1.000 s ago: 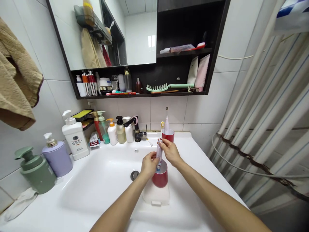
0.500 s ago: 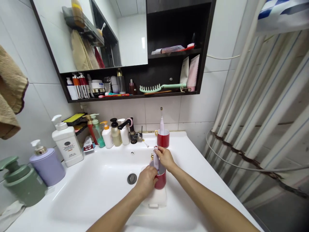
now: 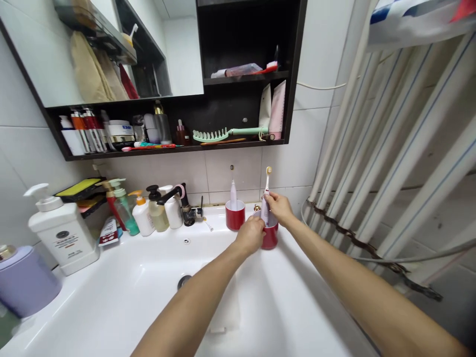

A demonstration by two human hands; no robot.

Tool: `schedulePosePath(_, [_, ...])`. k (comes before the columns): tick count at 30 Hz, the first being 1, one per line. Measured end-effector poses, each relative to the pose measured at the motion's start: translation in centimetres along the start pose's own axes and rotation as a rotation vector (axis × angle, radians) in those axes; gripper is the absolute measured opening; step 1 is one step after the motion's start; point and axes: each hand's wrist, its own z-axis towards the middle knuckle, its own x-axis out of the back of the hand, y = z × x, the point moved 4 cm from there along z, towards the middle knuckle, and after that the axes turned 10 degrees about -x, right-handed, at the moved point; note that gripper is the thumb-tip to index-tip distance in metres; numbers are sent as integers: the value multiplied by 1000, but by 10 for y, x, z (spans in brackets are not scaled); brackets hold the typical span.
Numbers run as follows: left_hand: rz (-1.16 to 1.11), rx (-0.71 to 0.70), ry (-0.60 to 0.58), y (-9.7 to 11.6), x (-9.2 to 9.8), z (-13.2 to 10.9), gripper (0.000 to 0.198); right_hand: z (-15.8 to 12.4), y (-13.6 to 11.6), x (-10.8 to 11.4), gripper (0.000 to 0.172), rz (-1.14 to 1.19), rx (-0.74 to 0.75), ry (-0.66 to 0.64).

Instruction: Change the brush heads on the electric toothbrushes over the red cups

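Now the right hand [image 3: 278, 208] is pinching an electric toothbrush [image 3: 265, 210], fingers pressed together on its handle — the brush is standing upright in a red cup [image 3: 269, 238], and the left hand [image 3: 250, 235] is curling its fingers against that cup — a second red cup [image 3: 235, 215] is sitting just beside, on the white sink [image 3: 297, 282].

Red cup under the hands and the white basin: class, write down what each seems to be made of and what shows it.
The red cup looks like glazed ceramic, going by its smooth gloss; glossy plastic is possible. The white basin looks like glazed ceramic too: hard-looking, glossy, with soft reflections across the bowl.
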Motion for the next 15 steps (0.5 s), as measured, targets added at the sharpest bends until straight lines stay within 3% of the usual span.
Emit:
schedulePosePath(8, [37, 57, 15, -31, -24, 42, 16, 46, 8, -18, 23, -146, 12, -2])
schedulePosePath(12, [70, 46, 46, -34, -16, 39, 24, 53, 11, -25, 24, -168, 9, -33])
schedulePosePath(15, [157, 149, 142, -48, 1, 25, 34, 54, 12, -25, 24, -171, 4, -36])
